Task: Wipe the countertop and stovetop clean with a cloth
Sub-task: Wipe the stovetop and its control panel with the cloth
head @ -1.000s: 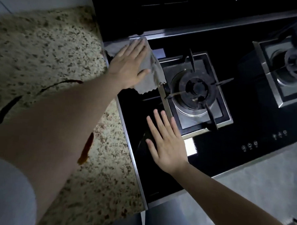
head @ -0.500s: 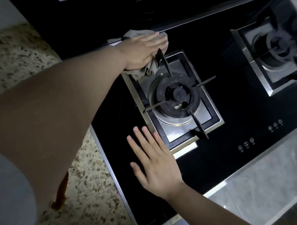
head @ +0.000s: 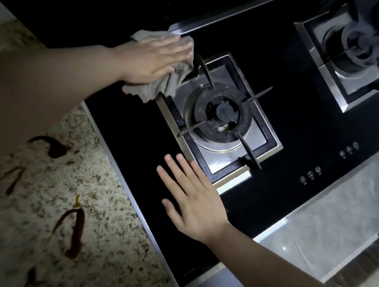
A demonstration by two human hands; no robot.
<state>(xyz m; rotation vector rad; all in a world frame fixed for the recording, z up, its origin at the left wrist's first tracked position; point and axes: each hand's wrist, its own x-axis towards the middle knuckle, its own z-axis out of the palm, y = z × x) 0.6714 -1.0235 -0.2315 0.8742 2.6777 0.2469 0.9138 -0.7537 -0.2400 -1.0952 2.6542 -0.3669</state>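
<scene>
change: since half a second earlier the cloth (head: 163,85) is seen pressed at much the same spot by the near burner's far-left corner; more of it is now spread toward the countertop side. the right hand is seen in the same flat pose on the glass.
left hand (head: 153,59): laid flat on the cloth with fingers straight and together, pressing it down; nothing is curled round.
right hand (head: 194,200): fingers straight and spread, palm laid on the black glass near the stovetop's front-left part, holding nothing; fingertips lie just beside the near burner's front-left corner.
cloth: grey, crumpled, at the stovetop's (head: 293,130) far-left area, one fold draped over the corner of the near burner (head: 220,114) frame and touching a grate prong.
edges: the stovetop's metal left rim runs between glass and speckled countertop (head: 106,226); the back rim lies just beyond the left hand's fingertips.
open room: bare black glass is seen between the two hands and between the near burner and the far burner (head: 357,51).
countertop: dark brown streaks (head: 76,234) are seen left of the rim, well apart from the cloth.
touch controls (head: 311,174): along the front edge, right of the right hand.
</scene>
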